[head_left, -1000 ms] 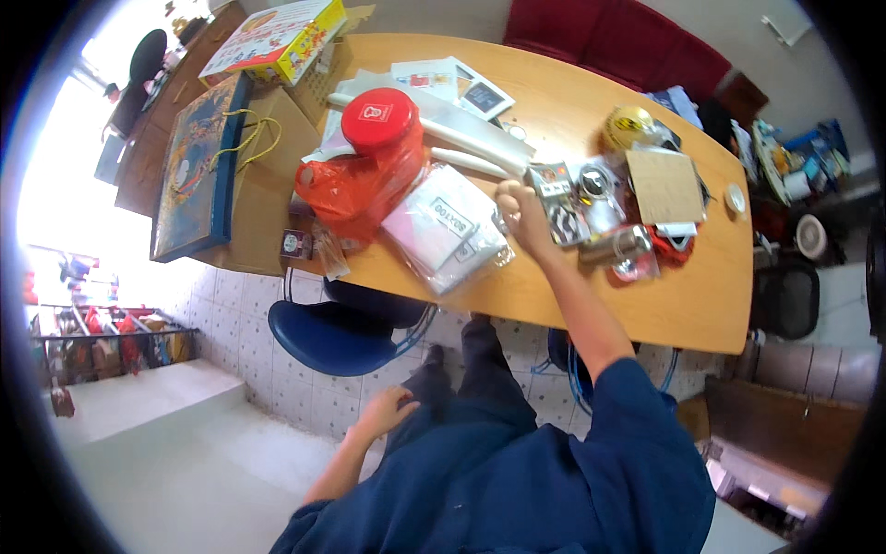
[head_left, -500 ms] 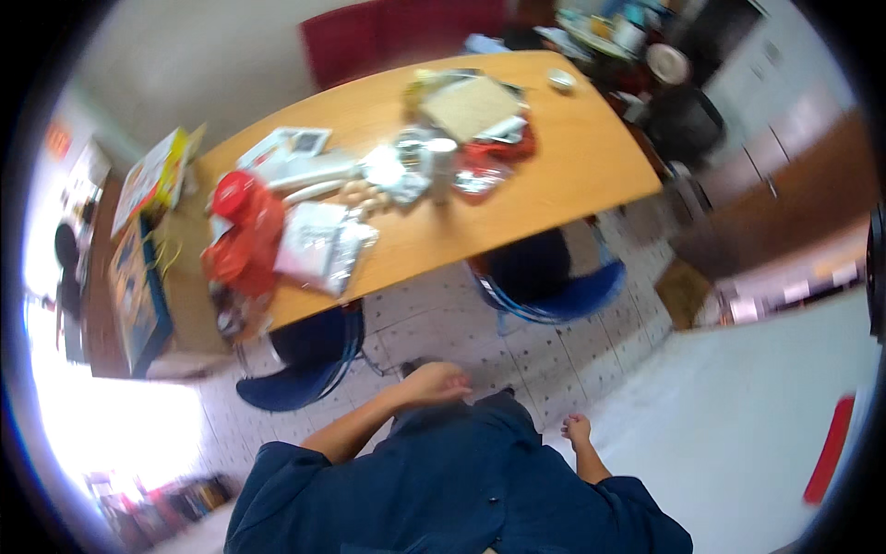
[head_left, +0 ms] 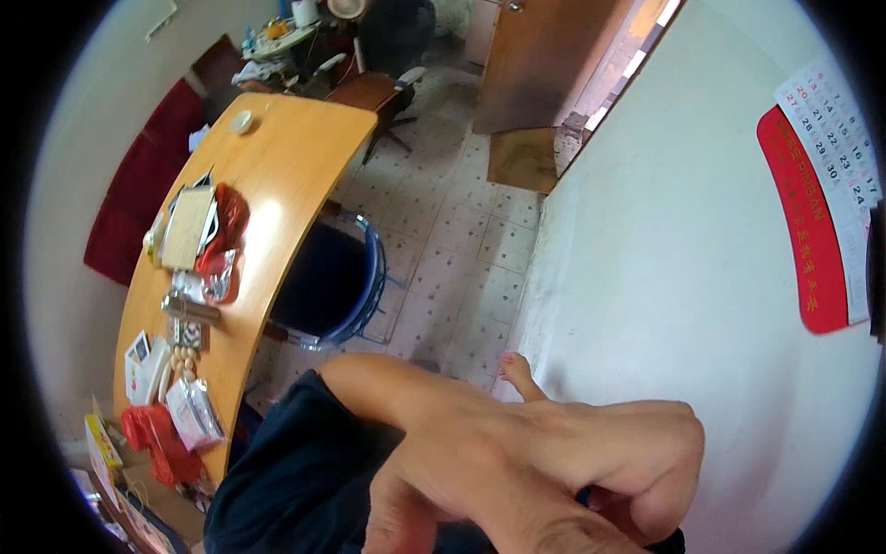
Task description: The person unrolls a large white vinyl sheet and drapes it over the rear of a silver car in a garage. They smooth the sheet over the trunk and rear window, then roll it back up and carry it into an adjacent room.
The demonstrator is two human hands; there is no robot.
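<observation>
My left hand (head_left: 508, 452) is raised large and close, its back toward me. Its thumb and index finger are apart and run toward the lower edge; the other fingers bend over at the right. No held thing shows in it, though some fingertips are cut off or hidden. Smaller and lower down, my right hand (head_left: 512, 366) hangs by the white wall (head_left: 646, 277), fingers loosely curled with nothing visible in them. The left forearm and hand cover most of my dark blue shirt (head_left: 286, 462).
Left stands a wooden table (head_left: 295, 138) bearing a metal flask (head_left: 191, 307), red plastic bags (head_left: 161, 443), packets and a small bowl (head_left: 242, 122). A blue chair (head_left: 337, 277) is tucked against it. Ahead are a wooden door (head_left: 540, 60) and another chair (head_left: 369, 92); a calendar (head_left: 803, 222) hangs right.
The view has swung right, so the table now lies at the left and the wall and calendar fill the right. My left hand has risen from waist height to close before me.
</observation>
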